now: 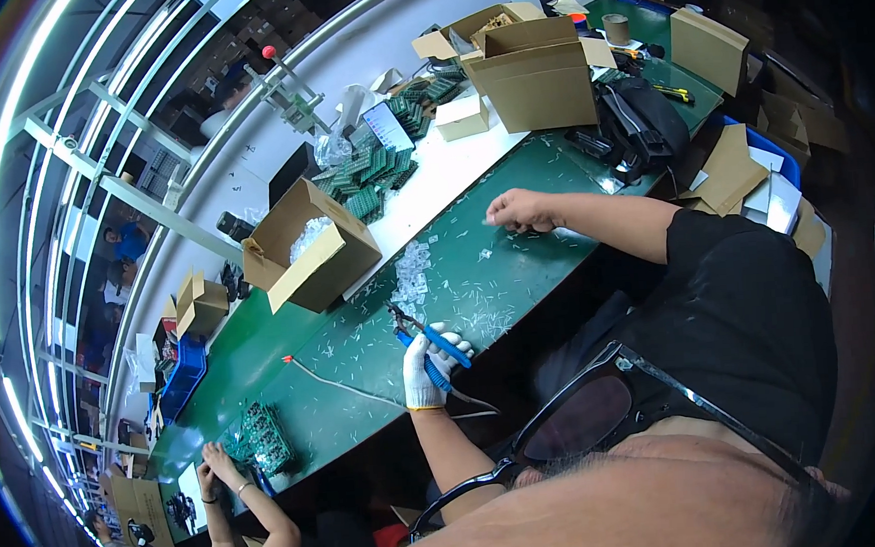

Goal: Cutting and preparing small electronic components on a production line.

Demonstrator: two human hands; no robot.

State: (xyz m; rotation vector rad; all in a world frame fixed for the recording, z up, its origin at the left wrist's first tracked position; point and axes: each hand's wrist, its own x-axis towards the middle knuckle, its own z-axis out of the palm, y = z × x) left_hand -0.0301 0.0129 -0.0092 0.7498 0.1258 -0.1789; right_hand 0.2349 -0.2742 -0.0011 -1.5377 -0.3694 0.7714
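Observation:
My left hand (424, 373), in a white knit glove, is wrapped round blue-handled cutting pliers (448, 345). Their dark jaws point away from me and the handles are spread apart. Just beyond the jaws lies a heap of small clear plastic pieces (412, 273) on the green table mat (547, 257). To the right, my bare right hand (522, 211) hovers over or rests on the mat with curled fingers, thumb and fingertips pressed together. Whatever is between them is too small to make out. Thin clear slivers (491, 322) are scattered between and around my hands.
An open carton (311, 246) holds clear pieces beyond the heap. Green circuit boards (367, 178) are piled behind it, near a larger carton (536, 77). A grey cable (349, 387) crosses the mat. At left, a co-worker's hands (219, 462) are beside bagged green boards (259, 440).

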